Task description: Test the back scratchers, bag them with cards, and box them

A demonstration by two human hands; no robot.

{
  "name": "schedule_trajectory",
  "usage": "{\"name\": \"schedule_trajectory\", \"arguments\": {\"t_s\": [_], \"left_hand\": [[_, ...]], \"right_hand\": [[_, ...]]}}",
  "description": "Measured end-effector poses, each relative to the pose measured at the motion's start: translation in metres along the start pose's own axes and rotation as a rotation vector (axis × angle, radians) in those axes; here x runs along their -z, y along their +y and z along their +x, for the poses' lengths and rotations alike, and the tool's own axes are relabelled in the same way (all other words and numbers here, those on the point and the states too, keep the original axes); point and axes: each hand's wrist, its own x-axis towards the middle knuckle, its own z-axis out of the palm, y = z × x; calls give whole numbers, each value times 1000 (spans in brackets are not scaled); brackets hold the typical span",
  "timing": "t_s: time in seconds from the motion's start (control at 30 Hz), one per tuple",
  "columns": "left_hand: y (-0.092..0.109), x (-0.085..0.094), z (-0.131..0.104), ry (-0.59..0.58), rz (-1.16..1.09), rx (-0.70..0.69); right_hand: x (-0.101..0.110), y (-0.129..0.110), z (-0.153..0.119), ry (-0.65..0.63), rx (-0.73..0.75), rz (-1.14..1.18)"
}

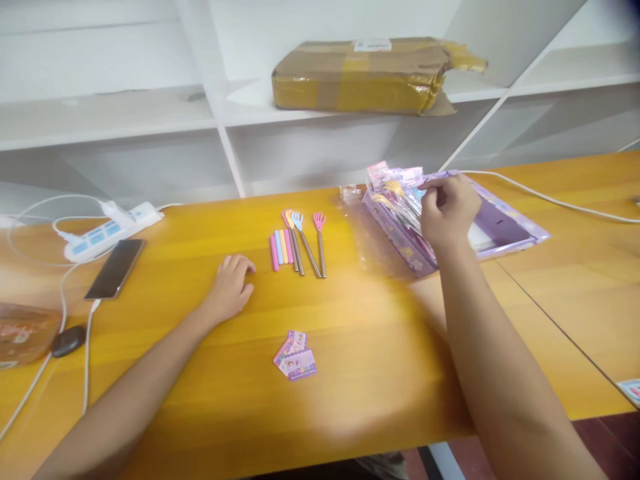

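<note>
My left hand [231, 287] rests on the wooden table with its fingers loosely curled, a little left of a row of pastel sticks [281, 249]; what its fingers hold, if anything, is hidden. Beside the sticks lie several small hand-shaped scratchers [321, 245] with metal handles. My right hand [447, 207] is over a purple patterned box [505, 227], thumb and forefinger bent together near plastic-wrapped scratchers [397, 200]; I cannot make out anything between them. Small purple cards [299, 363] lie overlapping nearer the table's front edge.
A taped cardboard parcel [360, 77] sits on the white shelf behind. On the left are a power strip [115, 230], a phone [116, 269], a black mouse-like object [69, 341], an orange packet [25, 333] and white cables. Another cable crosses behind the box.
</note>
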Motion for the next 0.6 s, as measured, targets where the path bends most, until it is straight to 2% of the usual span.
{"name": "schedule_trajectory", "arguments": {"t_s": [0.07, 0.13, 0.23, 0.3, 0.37, 0.43, 0.6], "left_hand": [[1, 0, 0, -21, -1, -15], [4, 1, -1, -43, -17, -35], [10, 5, -2, -98, -37, -81], [14, 6, -4, -149, -31, -107], [15, 5, -5, -186, -24, -115], [15, 2, -5, -190, -37, -105], [12, -1, -6, -90, -118, -76]], "right_hand": [[-4, -19, -2, -58, 13, 24], [-13, -40, -9, -177, 28, 56], [-31, -74, -30, -493, 120, 75], [-44, -94, -48, -743, 136, -25], [-55, -109, -64, -901, 121, -125], [-63, -116, -75, -933, 106, -182], [-68, -116, -83, -883, 104, -217]]}}
